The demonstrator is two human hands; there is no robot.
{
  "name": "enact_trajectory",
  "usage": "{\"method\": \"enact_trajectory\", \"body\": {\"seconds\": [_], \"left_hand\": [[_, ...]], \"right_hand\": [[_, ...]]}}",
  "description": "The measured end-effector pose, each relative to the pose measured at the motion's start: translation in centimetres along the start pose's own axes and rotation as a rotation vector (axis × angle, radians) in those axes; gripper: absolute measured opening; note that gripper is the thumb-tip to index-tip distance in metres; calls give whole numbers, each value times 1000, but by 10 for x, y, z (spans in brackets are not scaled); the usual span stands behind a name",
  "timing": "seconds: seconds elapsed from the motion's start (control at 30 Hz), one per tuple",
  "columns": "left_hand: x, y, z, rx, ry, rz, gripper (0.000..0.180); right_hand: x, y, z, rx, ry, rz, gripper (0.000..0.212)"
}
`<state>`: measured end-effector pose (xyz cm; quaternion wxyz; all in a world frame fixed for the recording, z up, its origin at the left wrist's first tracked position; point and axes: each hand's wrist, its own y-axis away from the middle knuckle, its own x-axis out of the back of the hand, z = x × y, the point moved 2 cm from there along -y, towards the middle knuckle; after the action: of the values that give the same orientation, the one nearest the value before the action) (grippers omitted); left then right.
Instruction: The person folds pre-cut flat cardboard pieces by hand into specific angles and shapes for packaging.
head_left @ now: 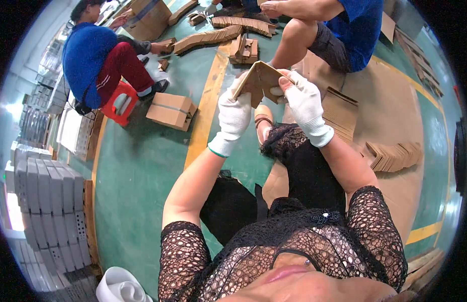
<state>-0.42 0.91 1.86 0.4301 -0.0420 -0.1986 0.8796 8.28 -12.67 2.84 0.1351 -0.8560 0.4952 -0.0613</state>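
Observation:
Both my hands wear white knit gloves and hold one folded piece of brown cardboard (264,79) in front of me. Its top comes to a bent peak, with a side sloping down toward each hand. My left hand (234,115) is closed on the left side of the piece. On the right side, my right hand (305,105) grips the edge, bare fingertips showing at the glove's end. Just beyond the piece, a small stack of folded cardboard (243,51) sits on the floor. Flat cardboard pieces (339,113) lie beside my right forearm.
A fanned row of cardboard pieces (394,155) lies on a brown sheet at right. A closed carton (171,110) stands at left, near a person on a red stool (121,104). Another person (339,35) crouches ahead. Long cardboard rows (208,39) lie farther off; grey stacks (54,201) stand at left.

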Motion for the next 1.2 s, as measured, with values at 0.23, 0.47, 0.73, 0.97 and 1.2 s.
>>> {"method": "enact_trajectory", "body": {"seconds": [0.23, 0.47, 0.73, 0.97, 1.2], "left_hand": [[1, -6, -7, 159, 249, -16, 35], [9, -15, -23, 288, 372, 28, 28], [6, -12, -24, 363, 410, 73, 31], [4, -17, -32, 218, 385, 11, 17], [-3, -20, -32, -17, 82, -97, 24]], "right_hand": [[-8, 5, 4, 61, 114, 26, 24], [-18, 10, -9, 127, 212, 7, 24], [-19, 10, -5, 124, 166, -21, 25], [-3, 7, -5, 280, 323, -94, 28], [31, 13, 9, 258, 1066, -171, 21]]}}
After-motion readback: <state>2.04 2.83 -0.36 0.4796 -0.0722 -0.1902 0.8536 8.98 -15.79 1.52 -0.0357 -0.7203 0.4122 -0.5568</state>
